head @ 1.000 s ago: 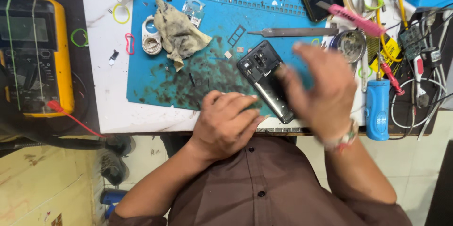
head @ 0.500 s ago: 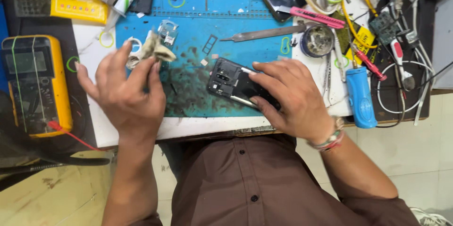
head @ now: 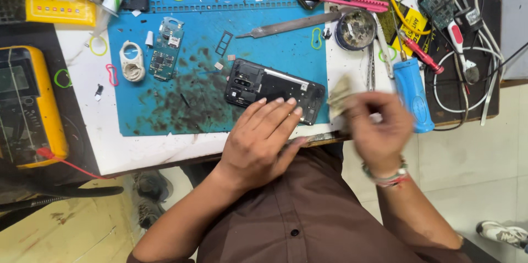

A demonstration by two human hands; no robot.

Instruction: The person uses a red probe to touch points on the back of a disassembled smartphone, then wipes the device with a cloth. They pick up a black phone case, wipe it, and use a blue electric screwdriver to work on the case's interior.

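Head view: opened black phone body (head: 274,90) flat on the blue mat (head: 165,114), near the front edge of the surface (head: 137,147). Left hand (head: 258,142) flat, fingertips (head: 278,102) pressing the phone's near edge, gripping nothing. Right hand (head: 377,125), blurred, pinching a grey rag (head: 339,97) just beside the phone. Best done pinned firmly, wiped lightly, clear of the camera end.

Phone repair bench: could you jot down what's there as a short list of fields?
Left hand: fingertips resting on the opened phone
Right hand: blurred, holding a rag
Phone: lying flat on the blue mat, back cover off
Left of phone: circuit board, white ring part
Above phone: metal file, pink cutter
Far left: yellow multimeter
Right: blue tool
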